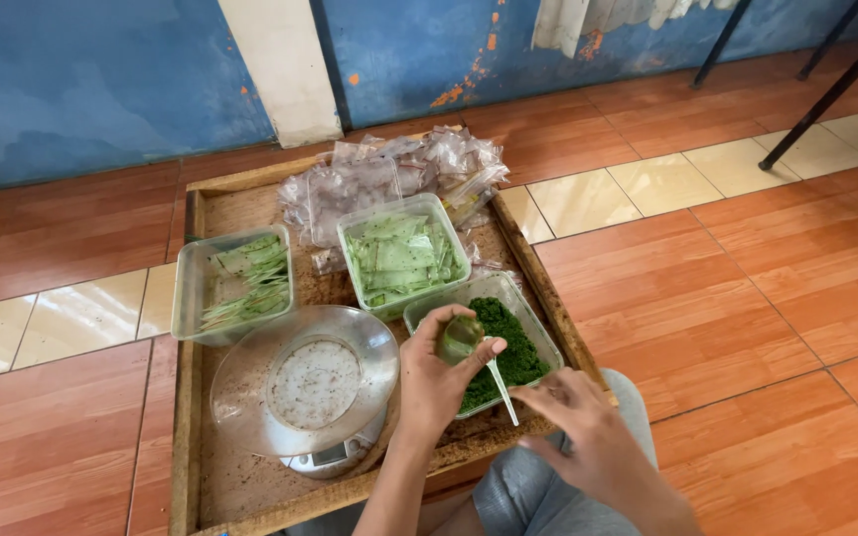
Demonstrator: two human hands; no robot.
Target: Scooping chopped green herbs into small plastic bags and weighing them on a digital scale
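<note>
Terracotta floor tiles run up to a chipped blue wall, and on them sits a shallow wooden tray serving as the worktop. Over its near edge the left hand has its fingers clamped on a small green leaf cone, open end up. The right hand pinches a white plastic spoon between thumb and fingers, its bowl touching the cone's mouth. Just behind lies a clear tub of dark green filling. Further back stand a tub of flat leaf pieces, a tub of leaf strips, a heap of small plastic bags, and at the left a steel-bowled kitchen scale. The risk, as I judge it: squeezing too hard could split the cone, or a tilted spoon could drop filling onto the tray
</note>
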